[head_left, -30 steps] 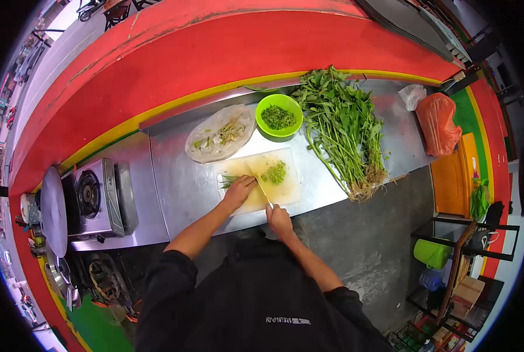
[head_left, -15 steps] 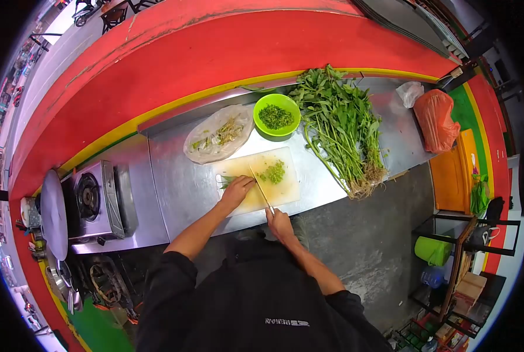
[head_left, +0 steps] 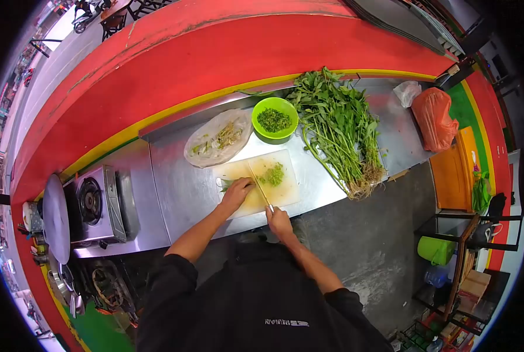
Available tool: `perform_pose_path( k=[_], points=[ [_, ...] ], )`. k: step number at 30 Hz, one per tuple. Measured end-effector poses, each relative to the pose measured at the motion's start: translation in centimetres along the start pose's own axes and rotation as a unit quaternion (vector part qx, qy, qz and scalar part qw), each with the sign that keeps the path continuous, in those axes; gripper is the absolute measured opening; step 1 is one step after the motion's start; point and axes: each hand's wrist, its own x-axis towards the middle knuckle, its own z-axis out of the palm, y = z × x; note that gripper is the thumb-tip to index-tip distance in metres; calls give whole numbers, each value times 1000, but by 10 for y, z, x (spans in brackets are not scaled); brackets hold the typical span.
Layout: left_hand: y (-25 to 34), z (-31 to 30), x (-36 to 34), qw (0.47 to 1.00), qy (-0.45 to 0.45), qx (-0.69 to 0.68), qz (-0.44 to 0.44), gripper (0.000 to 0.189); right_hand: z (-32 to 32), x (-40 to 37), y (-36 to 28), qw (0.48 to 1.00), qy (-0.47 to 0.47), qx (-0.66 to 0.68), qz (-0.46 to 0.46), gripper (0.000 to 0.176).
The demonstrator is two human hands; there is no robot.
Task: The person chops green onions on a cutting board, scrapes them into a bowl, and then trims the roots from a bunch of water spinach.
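Note:
A white cutting board [head_left: 282, 196] with a yellowish middle lies on the steel counter. My right hand [head_left: 279, 222] is wrapped round the handle of a knife [head_left: 258, 185], whose blade points up and left across the board. My left hand [head_left: 237, 192] presses on green stalks [head_left: 224, 183] left of the blade, its fingers closed over them. Right of the blade is a small heap of chopped green pieces [head_left: 272, 174]. Behind the board stand a green bowl [head_left: 275, 136] of chopped greens and an open plastic bag [head_left: 198, 154] with trimmings.
A large bunch of rooted leafy greens [head_left: 338, 129] lies right of the bowl. Farther right are a red plastic bag [head_left: 435, 120] and a clear one [head_left: 407, 92]. A gas stove [head_left: 92, 202] stands at the left, and a red wall [head_left: 215, 58] runs behind the counter.
The view has shifted slightly. Both hands keep nearly the same places, and the knife blade lies slightly closer to my left fingertips.

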Motion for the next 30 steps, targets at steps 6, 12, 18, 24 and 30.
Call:
perform_pose_path(
  k=[6,12,18,24,30],
  points=[
    [-3,1,0,999,4,-32,-19,21,4,-7,13,1000,-19,18,-7,52],
    [-3,1,1,1000,20,-10,-13,21,1,-11,7,999,-34,0,17,54],
    [-2,2,-1,1000,22,12,-10,22,12,-6,13,1000,-25,-16,-6,53],
    [0,6,-3,998,41,39,-8,24,1,6,-14,1000,12,-13,-8,50],
    [-3,-3,-3,999,-7,-17,-27,26,-9,2,-12,1000,-1,13,-1,50]
  ],
)
